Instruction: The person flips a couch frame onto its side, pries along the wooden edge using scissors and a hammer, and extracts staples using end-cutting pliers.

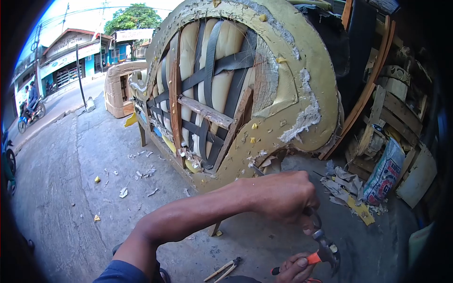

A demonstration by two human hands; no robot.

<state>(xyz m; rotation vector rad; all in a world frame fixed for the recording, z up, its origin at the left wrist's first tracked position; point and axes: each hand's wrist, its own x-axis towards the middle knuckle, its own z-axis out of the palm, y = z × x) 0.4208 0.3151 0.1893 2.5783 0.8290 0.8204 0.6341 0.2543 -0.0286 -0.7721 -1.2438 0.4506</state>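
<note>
My left hand is closed in a fist around a metal tool, mostly hidden by the fingers. Its grey end shows below the fist, and a dark thin blade at the sofa frame's lower edge seems to belong to it. Lower down, my right hand grips a claw hammer by its orange and black handle. The hammer's face is close to the tool's grey end; whether they touch I cannot tell. Before both hands stands a stripped sofa frame, gold-coloured, with dark webbing straps over pale padding.
Pincers lie on the concrete floor below my left arm. Foam and fabric scraps are scattered at left. On the right are a printed sack and piled wooden frames. A motorcycle with riders is on the street.
</note>
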